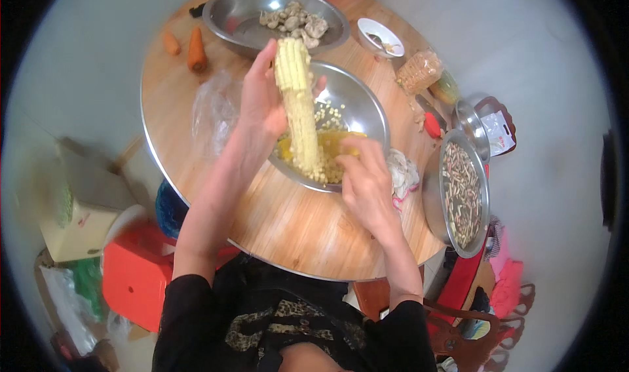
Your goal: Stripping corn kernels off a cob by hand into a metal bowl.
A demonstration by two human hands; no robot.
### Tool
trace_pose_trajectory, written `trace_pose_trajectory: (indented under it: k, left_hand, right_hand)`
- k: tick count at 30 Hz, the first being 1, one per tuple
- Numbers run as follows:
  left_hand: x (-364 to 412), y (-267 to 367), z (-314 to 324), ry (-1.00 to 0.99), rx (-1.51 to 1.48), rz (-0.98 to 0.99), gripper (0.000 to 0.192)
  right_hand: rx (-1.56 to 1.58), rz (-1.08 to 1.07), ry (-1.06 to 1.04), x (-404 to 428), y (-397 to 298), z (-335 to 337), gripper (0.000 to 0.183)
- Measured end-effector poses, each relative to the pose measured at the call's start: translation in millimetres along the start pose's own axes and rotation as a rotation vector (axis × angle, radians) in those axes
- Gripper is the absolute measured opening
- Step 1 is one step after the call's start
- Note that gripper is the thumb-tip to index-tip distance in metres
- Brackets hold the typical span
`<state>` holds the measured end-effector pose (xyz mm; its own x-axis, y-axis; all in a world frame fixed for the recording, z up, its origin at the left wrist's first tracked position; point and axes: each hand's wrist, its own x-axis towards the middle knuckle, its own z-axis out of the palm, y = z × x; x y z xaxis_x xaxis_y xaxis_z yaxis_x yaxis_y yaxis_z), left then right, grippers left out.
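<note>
My left hand (265, 94) grips a corn cob (300, 111) upright and slightly tilted over a stainless steel bowl (371, 101). Pale kernels remain on the cob's upper part, while most of its lower length is stripped. Just right of the cob's lower end is my right hand (363, 175), fingers curled; whether something is between them cannot be told. Behind the fingers, a yellow object (339, 140) lies in the bowl, partly hidden. Loose corn kernels (330, 116) lie in the bowl around it.
Beyond stands a steel basin (221, 20) with knobbly, pale pieces. Two carrots (196, 52) and a clear plastic bag (214, 111) lie left. Rightward are a white bowl (366, 25), a red-handled tool (432, 125), a crumpled cloth (402, 170) and a basin of cut pieces (432, 195).
</note>
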<state>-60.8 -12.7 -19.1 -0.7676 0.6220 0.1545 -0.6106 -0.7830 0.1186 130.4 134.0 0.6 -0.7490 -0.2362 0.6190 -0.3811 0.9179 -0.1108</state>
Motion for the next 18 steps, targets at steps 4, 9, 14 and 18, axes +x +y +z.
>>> trace_pose_trajectory:
  k: [4,9,14,18]
  left_hand:
    - [-5.3,-11.2,12.8,0.102,0.144,-0.065,0.053]
    - [-9.8,-21.0,22.5,0.192,0.336,-0.03,0.05]
    - [-14.8,-24.3,21.3,0.176,0.415,-0.044,0.048]
    - [-17.0,-28.9,29.4,0.229,0.477,-0.029,0.052]
  right_hand:
    - [0.151,0.245,-0.093,14.1,11.5,6.6,0.021]
    - [0.52,0.483,0.053,55.6,8.1,9.3,0.022]
    - [0.655,0.518,0.005,68.7,1.1,16.6,0.022]
    - [0.757,0.535,-0.026,64.2,7.8,25.9,0.018]
